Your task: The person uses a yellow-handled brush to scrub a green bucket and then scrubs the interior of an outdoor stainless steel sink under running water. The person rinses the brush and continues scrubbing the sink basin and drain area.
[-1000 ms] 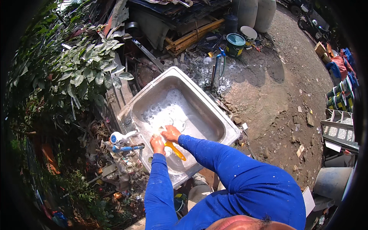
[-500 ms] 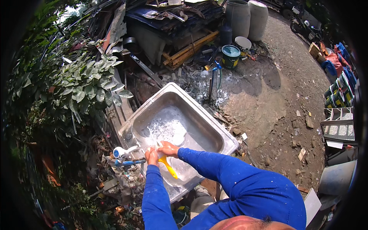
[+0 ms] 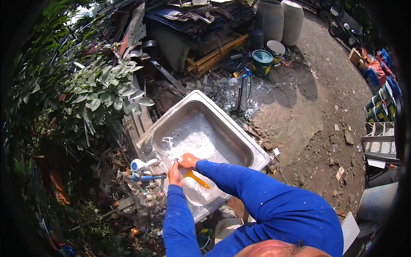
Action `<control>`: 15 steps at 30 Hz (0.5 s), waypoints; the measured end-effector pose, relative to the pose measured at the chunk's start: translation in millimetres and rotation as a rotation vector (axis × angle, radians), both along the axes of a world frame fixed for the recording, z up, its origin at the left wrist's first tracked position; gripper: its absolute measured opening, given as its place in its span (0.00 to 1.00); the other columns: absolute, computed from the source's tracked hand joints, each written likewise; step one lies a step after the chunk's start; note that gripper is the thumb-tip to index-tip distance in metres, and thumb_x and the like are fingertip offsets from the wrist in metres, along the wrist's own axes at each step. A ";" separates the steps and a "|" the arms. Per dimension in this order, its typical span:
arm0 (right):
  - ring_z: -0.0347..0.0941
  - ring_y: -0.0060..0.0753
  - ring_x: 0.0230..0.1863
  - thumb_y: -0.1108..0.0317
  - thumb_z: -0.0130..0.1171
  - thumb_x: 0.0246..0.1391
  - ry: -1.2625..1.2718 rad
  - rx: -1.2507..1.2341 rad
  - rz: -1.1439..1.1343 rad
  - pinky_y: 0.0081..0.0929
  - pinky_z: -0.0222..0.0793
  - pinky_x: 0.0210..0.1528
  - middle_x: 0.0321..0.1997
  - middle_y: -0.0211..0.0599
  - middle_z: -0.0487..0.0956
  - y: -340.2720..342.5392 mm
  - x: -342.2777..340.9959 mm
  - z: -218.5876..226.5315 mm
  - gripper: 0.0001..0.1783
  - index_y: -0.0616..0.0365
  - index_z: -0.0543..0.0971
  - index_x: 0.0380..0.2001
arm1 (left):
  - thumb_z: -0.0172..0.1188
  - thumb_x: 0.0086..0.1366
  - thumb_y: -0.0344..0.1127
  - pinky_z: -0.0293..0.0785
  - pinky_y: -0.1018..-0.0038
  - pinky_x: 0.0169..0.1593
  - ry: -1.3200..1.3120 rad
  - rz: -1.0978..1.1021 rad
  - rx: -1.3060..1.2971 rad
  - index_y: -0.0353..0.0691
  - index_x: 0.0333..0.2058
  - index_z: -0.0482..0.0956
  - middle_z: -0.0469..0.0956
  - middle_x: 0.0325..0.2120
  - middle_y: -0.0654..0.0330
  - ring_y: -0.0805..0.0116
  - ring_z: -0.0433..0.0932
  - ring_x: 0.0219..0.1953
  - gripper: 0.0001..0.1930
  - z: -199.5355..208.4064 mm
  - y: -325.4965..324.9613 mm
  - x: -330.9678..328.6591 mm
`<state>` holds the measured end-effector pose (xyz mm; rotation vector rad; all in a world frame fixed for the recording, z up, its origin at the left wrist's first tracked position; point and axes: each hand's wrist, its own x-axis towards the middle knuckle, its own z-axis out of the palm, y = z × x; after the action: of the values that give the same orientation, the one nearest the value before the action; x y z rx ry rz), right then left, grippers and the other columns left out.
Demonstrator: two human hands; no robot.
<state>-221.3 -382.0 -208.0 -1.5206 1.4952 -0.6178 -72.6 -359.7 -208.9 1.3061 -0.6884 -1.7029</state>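
Observation:
Over the near left part of a metal sink (image 3: 233,143), my left hand (image 3: 174,174) and my right hand (image 3: 187,161) are brought together. A paintbrush with a yellow-orange handle (image 3: 198,179) sticks out from between them, its handle slanting down to the right. Both hands are closed around its other end, so the bristles are hidden. To the left of my left hand, a white tap (image 3: 143,165) with a blue cap stands at the sink's edge, beside a blue pipe (image 3: 150,177). Whitish wet suds (image 3: 199,143) lie on the sink's bottom.
Leafy branches (image 3: 102,94) hang close on the left. Beyond the sink stand a blue standing tap (image 3: 246,75), a lidded dark green bucket (image 3: 262,62) and grey barrels (image 3: 269,21). Rough dirt ground (image 3: 317,115) with stones spreads to the right, past it stacked buckets (image 3: 379,109).
The paintbrush handle has swung to point more to the right. My hands have shifted slightly relative to each other, and the whole view has moved a little.

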 end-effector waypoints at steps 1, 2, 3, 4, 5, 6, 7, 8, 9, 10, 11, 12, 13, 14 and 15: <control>0.83 0.65 0.41 0.49 0.62 0.51 0.045 0.000 0.004 0.50 0.80 0.46 0.37 0.66 0.84 1.5 8.4 14.0 0.25 0.65 0.87 0.33 | 0.53 0.76 0.39 0.79 0.67 0.52 -0.008 0.056 0.009 0.33 0.57 0.74 0.80 0.49 0.53 0.63 0.81 0.49 0.18 1.0 7.8 3.0; 0.84 0.63 0.43 0.52 0.62 0.52 0.071 0.066 -0.009 0.49 0.80 0.48 0.38 0.64 0.84 7.2 13.5 27.3 0.22 0.64 0.87 0.33 | 0.53 0.76 0.36 0.79 0.67 0.52 -0.056 0.081 -0.059 0.37 0.57 0.74 0.81 0.48 0.56 0.63 0.81 0.49 0.15 -3.2 15.1 7.7; 0.83 0.64 0.44 0.52 0.62 0.53 0.066 0.089 -0.018 0.50 0.80 0.49 0.39 0.65 0.84 7.8 13.8 31.8 0.23 0.65 0.87 0.34 | 0.53 0.76 0.35 0.79 0.68 0.52 -0.099 0.103 -0.083 0.37 0.57 0.74 0.81 0.49 0.56 0.63 0.81 0.49 0.15 -3.2 18.5 6.5; 0.83 0.64 0.45 0.52 0.62 0.54 0.060 0.111 -0.026 0.50 0.79 0.49 0.40 0.66 0.84 8.6 14.8 36.2 0.24 0.67 0.87 0.35 | 0.54 0.75 0.34 0.79 0.68 0.52 -0.143 0.125 -0.106 0.37 0.58 0.73 0.81 0.49 0.56 0.64 0.82 0.48 0.16 -3.4 21.9 5.2; 0.83 0.65 0.47 0.52 0.62 0.55 0.055 0.134 -0.033 0.51 0.79 0.50 0.41 0.67 0.83 8.7 16.1 40.4 0.25 0.68 0.86 0.36 | 0.54 0.75 0.32 0.79 0.69 0.52 -0.188 0.148 -0.129 0.37 0.58 0.73 0.81 0.49 0.56 0.64 0.82 0.48 0.16 -4.3 25.8 2.8; 0.83 0.65 0.47 0.52 0.61 0.56 0.058 0.144 -0.055 0.51 0.79 0.50 0.41 0.67 0.83 7.3 11.5 36.4 0.24 0.68 0.86 0.37 | 0.55 0.74 0.31 0.79 0.70 0.51 -0.191 0.192 -0.163 0.37 0.59 0.72 0.80 0.50 0.57 0.65 0.82 0.48 0.16 9.6 30.3 -16.3; 0.83 0.65 0.46 0.52 0.61 0.56 0.059 0.145 -0.066 0.51 0.79 0.50 0.42 0.66 0.84 5.2 11.6 37.4 0.24 0.67 0.86 0.38 | 0.55 0.74 0.31 0.79 0.70 0.51 -0.188 0.205 -0.180 0.37 0.59 0.72 0.80 0.50 0.57 0.65 0.82 0.48 0.17 11.9 28.5 -17.9; 0.83 0.66 0.46 0.53 0.60 0.57 0.060 0.147 -0.077 0.51 0.79 0.50 0.42 0.65 0.84 4.1 12.6 37.9 0.24 0.67 0.86 0.39 | 0.56 0.74 0.31 0.80 0.70 0.51 -0.185 0.218 -0.196 0.37 0.59 0.72 0.81 0.50 0.57 0.64 0.82 0.48 0.17 13.9 27.3 -18.9; 0.82 0.66 0.46 0.53 0.59 0.57 0.040 0.132 -0.105 0.52 0.78 0.50 0.42 0.64 0.84 5.1 15.3 42.3 0.23 0.66 0.85 0.39 | 0.57 0.73 0.31 0.80 0.70 0.50 -0.179 0.235 -0.210 0.36 0.59 0.72 0.81 0.50 0.57 0.64 0.82 0.48 0.18 13.0 26.4 -19.4; 0.82 0.66 0.46 0.54 0.59 0.58 0.021 0.118 -0.134 0.53 0.78 0.50 0.42 0.63 0.84 6.4 19.4 46.4 0.22 0.66 0.85 0.39 | 0.58 0.73 0.30 0.80 0.70 0.49 -0.171 0.254 -0.192 0.35 0.57 0.73 0.81 0.49 0.56 0.64 0.82 0.47 0.16 12.6 23.6 -17.7; 0.82 0.66 0.46 0.55 0.58 0.58 0.002 0.105 -0.165 0.54 0.77 0.50 0.42 0.62 0.84 7.3 21.9 50.0 0.21 0.66 0.84 0.39 | 0.58 0.72 0.29 0.81 0.70 0.48 -0.164 0.272 -0.174 0.34 0.55 0.74 0.81 0.48 0.55 0.64 0.82 0.46 0.15 12.7 19.3 -14.0; 0.82 0.65 0.46 0.55 0.59 0.58 0.017 0.070 -0.161 0.54 0.77 0.51 0.42 0.61 0.84 6.9 22.5 49.3 0.21 0.65 0.83 0.39 | 0.58 0.71 0.29 0.81 0.69 0.46 -0.153 0.289 -0.157 0.32 0.53 0.76 0.81 0.47 0.54 0.64 0.82 0.44 0.14 12.0 16.0 -12.6; 0.82 0.64 0.46 0.55 0.59 0.58 0.031 0.035 -0.159 0.53 0.77 0.51 0.42 0.60 0.84 7.4 22.6 48.2 0.20 0.64 0.83 0.39 | 0.58 0.72 0.30 0.81 0.69 0.46 -0.131 0.308 -0.122 0.34 0.53 0.76 0.81 0.46 0.55 0.64 0.83 0.44 0.14 10.1 14.5 -13.8; 0.81 0.64 0.46 0.56 0.60 0.58 0.047 0.001 -0.159 0.53 0.76 0.51 0.42 0.59 0.84 8.8 21.9 46.6 0.19 0.64 0.83 0.39 | 0.59 0.72 0.31 0.81 0.69 0.46 -0.109 0.325 -0.085 0.35 0.53 0.76 0.82 0.46 0.55 0.64 0.83 0.43 0.13 7.6 12.7 -16.4; 0.81 0.64 0.47 0.56 0.59 0.58 0.049 -0.076 -0.124 0.54 0.76 0.51 0.42 0.60 0.84 12.6 22.4 45.7 0.19 0.64 0.81 0.40 | 0.59 0.73 0.32 0.81 0.69 0.45 -0.089 0.346 -0.049 0.36 0.53 0.76 0.82 0.45 0.56 0.64 0.83 0.43 0.13 2.8 10.9 -15.9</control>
<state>-198.8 -369.4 -162.3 -1.5177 1.6289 -0.7219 -88.4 -348.8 -206.1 1.3833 -0.5157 -1.3489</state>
